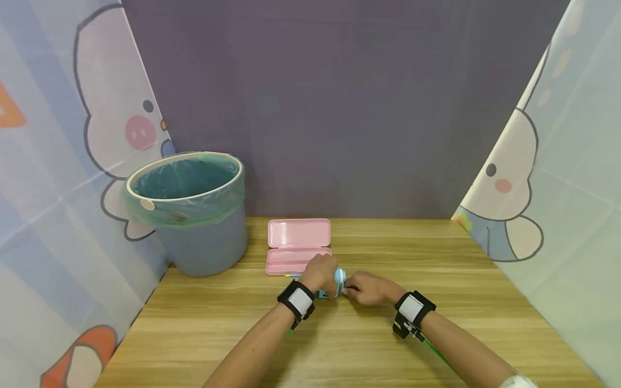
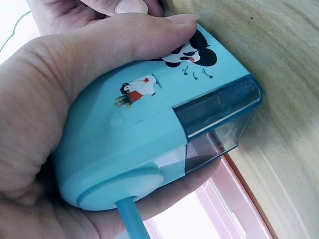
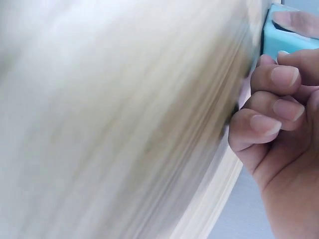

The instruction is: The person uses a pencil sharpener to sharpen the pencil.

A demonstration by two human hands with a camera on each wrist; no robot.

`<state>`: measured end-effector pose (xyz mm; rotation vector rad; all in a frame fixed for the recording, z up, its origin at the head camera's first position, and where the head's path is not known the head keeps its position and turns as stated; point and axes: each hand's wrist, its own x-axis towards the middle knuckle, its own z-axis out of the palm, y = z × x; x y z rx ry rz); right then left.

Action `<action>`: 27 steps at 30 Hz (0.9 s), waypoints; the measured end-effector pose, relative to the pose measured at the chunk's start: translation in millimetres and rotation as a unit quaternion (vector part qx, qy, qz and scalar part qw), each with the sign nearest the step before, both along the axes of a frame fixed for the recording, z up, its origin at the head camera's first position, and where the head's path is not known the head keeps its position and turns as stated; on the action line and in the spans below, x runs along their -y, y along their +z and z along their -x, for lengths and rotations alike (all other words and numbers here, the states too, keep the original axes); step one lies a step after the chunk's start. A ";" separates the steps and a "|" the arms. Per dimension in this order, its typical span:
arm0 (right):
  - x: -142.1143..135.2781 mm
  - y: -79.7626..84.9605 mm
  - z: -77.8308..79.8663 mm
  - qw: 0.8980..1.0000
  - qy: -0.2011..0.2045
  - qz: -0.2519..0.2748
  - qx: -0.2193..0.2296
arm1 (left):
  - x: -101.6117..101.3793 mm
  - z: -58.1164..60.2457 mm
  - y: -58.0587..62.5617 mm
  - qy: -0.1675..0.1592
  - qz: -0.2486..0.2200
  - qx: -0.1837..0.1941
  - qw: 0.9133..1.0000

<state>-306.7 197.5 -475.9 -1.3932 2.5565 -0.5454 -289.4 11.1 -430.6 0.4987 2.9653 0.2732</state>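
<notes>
My left hand point(image 1: 320, 275) grips a light blue pencil sharpener point(image 2: 124, 124) with panda pictures on it, the thumb lying along its top. A clear dark shavings drawer point(image 2: 214, 124) shows on one side. A blue pencil point(image 2: 132, 219) sticks out of the sharpener's round front and, in the head view, points left. At the sharpener's opposite end, my right hand point(image 1: 370, 288) has curled fingers and pinches the crank, which its fingertips mostly hide. Just behind the left hand lies an open pink pencil case point(image 1: 298, 233), its lid folded back.
A grey-blue bin point(image 1: 204, 248) with a green liner bag stands at the back left of the wooden table point(image 1: 388, 242). A dark curtain point(image 1: 339, 108) hangs behind, with cartoon-printed cloths on both sides.
</notes>
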 end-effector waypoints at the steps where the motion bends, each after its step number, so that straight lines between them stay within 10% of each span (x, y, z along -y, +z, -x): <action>1: 0.1 -0.3 -0.8 1.000 -0.001 0.000 0.004 | 0.2 -0.2 -0.1 0.001 0.002 0.001 1.000; 27: -4.2 12.6 -15.5 0.992 -0.006 0.026 0.120 | 0.2 -1.4 1.3 0.003 -0.006 0.006 1.000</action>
